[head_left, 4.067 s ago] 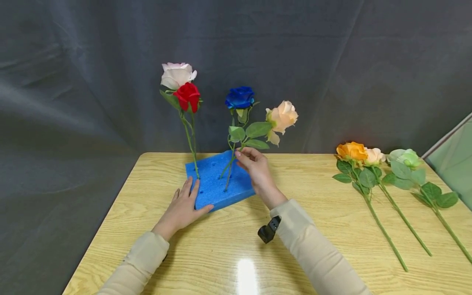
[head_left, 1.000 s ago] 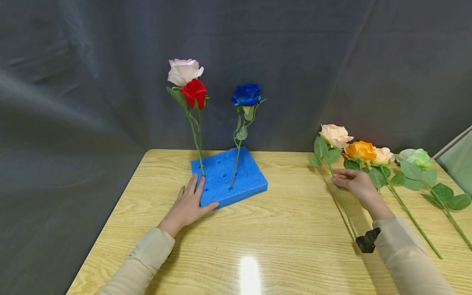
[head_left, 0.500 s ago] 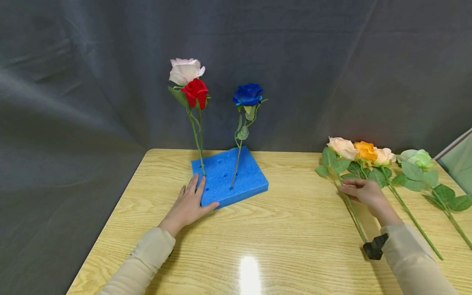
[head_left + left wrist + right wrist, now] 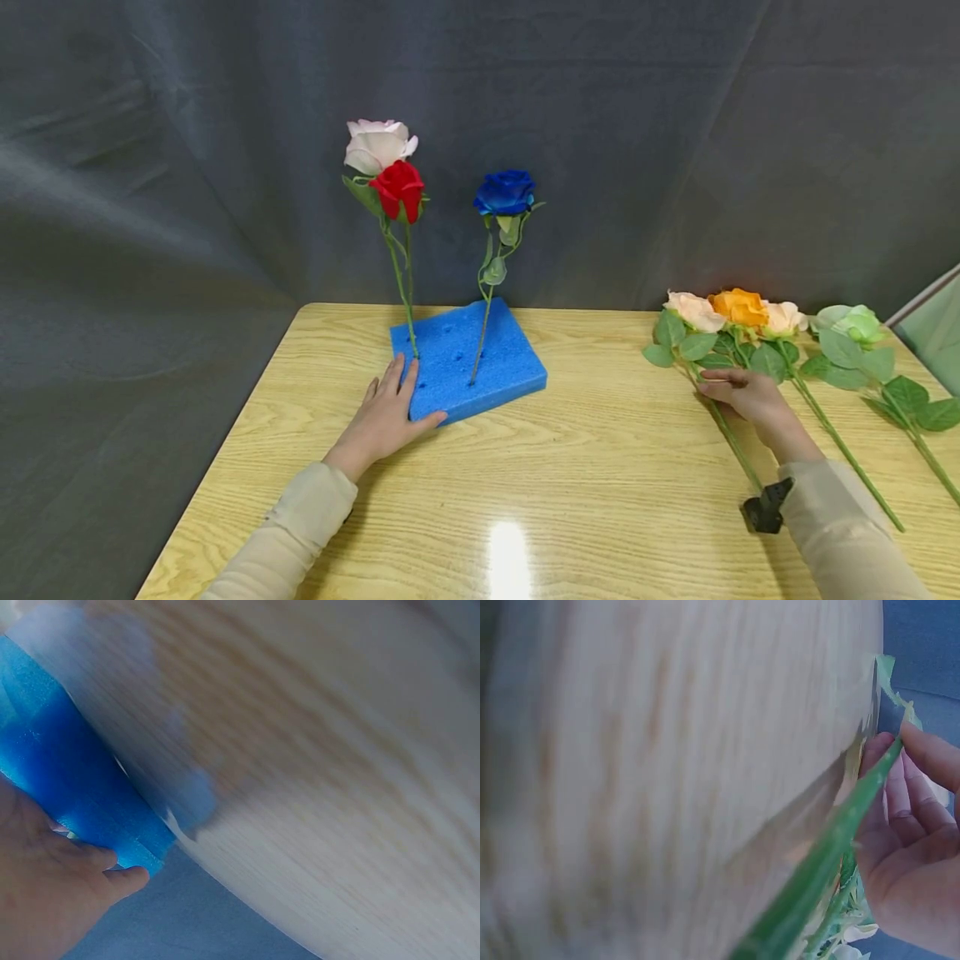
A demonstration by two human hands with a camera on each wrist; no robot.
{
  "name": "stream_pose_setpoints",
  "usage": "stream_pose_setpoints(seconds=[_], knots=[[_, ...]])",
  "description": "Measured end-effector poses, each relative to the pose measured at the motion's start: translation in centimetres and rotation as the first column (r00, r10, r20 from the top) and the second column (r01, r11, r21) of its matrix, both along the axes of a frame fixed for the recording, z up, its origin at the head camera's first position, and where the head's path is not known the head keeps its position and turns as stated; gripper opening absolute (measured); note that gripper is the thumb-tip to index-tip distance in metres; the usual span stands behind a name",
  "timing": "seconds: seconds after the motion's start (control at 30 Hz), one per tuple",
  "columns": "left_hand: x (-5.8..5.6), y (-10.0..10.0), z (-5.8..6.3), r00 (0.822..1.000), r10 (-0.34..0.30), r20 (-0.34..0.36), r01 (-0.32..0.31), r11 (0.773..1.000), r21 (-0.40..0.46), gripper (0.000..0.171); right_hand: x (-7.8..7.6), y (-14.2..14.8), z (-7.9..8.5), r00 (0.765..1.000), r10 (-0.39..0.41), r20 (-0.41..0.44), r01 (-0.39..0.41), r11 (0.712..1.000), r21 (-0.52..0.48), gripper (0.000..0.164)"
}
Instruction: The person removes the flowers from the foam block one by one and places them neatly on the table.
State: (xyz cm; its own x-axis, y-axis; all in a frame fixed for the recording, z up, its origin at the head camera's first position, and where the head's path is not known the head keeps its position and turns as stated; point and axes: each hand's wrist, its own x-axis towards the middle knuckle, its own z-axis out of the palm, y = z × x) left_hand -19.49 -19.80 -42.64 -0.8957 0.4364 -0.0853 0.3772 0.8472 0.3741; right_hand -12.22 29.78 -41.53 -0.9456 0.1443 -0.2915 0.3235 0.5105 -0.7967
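My left hand [image 4: 381, 423] rests with spread, straight fingers on the front left corner of a blue foam block [image 4: 502, 371]; the left wrist view shows its thumb along the block's edge. A white rose [image 4: 378, 147], a red rose [image 4: 399, 190] and a blue rose [image 4: 506, 193] stand with their stems in the foam. Far to the right, my right hand [image 4: 757, 407] pinches the stem of a peach rose [image 4: 693, 311] low over the table. In the right wrist view, thumb and forefinger meet at the green stem [image 4: 817, 881].
Beside the right hand lie an orange rose [image 4: 738, 307], another pale peach rose [image 4: 786, 319] and a light green rose [image 4: 855, 323], heads toward the back. The wooden table [image 4: 585, 467] ends at a dark grey curtain [image 4: 585, 150]. Several small holes dot the foam.
The peach rose has left the foam block, carried right by my right hand and lowered beside the other loose roses. My left hand has stayed on the block.
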Motion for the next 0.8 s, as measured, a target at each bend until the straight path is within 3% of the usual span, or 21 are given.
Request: stream_pose_setpoints(seconds=[0.47,0.8], knots=[[0.0,0.0,0.0,1.0,-0.002,-0.004,0.002,1.0,0.001,0.097,-0.2,0.4,0.2,0.999,0.035,0.02,-0.036,0.999,0.017,0.058],[0.0,0.0,0.0,1.0,-0.001,-0.01,0.001,1.0,0.002,0.097,-1.1,-1.1,2.1,1.0,0.008,0.002,-0.008,0.999,0.042,0.06]])
